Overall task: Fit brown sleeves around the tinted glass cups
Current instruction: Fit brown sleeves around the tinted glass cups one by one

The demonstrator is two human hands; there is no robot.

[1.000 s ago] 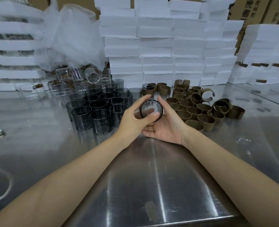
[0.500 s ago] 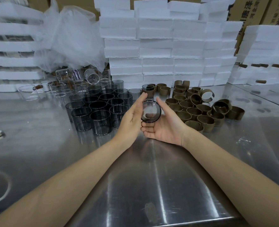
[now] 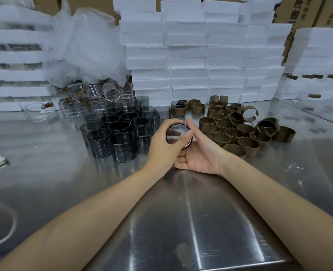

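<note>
Ok so half a second back your left hand point(image 3: 161, 149) was lying flat against the side of the tinted glass cup point(image 3: 176, 133). Now it's wrapped round it again, fingers curled over the top of the rim and thumb underneath. The cup is up off the steel table point(image 3: 181, 212), lying on its side with the mouth facing you, right between your two hands.

Your right hand point(image 3: 198, 155) hasn't really shifted. It's palm up behind and under the cup, fingers laid out fairly straight, thumb standing up by the rim — more cradling than gripping.

There's a thin strip of brown sleeve point(image 3: 189, 144) showing at the lower right edge of the cup. My read is the sleeve's already on and you're squeezing or twisting it to seat it. Can't tell from here if it sits even all the way round, since your fingers cover most of it.

If it's snug, this one's basically done. Only one sleeved cup point(image 3: 178, 111) stands at the back so far, with a whole block of bare tinted cups point(image 3: 120, 132) on the left and the loose sleeves point(image 3: 230, 133) on the right — you've barely started.
</note>
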